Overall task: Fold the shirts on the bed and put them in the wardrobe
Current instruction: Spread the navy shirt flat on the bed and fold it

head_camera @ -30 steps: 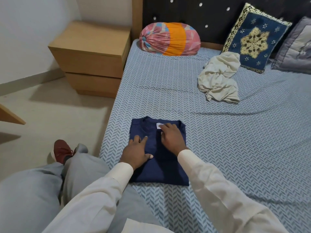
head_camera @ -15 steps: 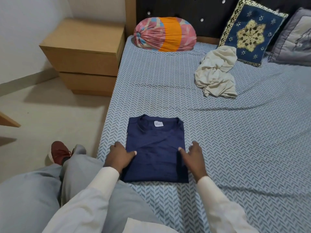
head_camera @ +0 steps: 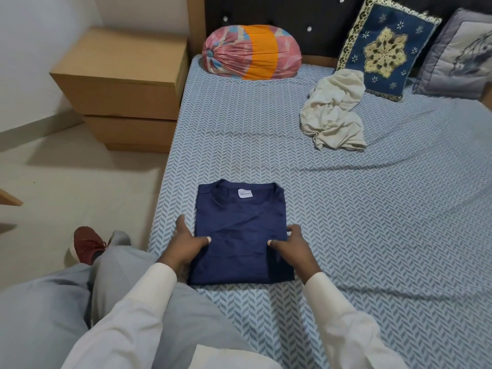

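A wooden nightstand [head_camera: 119,83] with two drawer fronts is standing in the corner against the pale wall [head_camera: 40,49], its side just beside the blue herringbone sheet [head_camera: 372,222]. A dark padded headboard [head_camera: 306,17] dotted with shiny studs is rising at the far end. A round bolster [head_camera: 251,53], pink-patterned with an orange band, is lying at its foot, near the nightstand. Further right, a navy cushion [head_camera: 383,49] with gold embroidery is leaning upright against the headboard. A grey cushion [head_camera: 458,54] is leaning just beside it, partly cut off at the edge of view. A beige floor [head_camera: 66,182] is stretching out to the left, where a wooden corner [head_camera: 9,199] is poking in.
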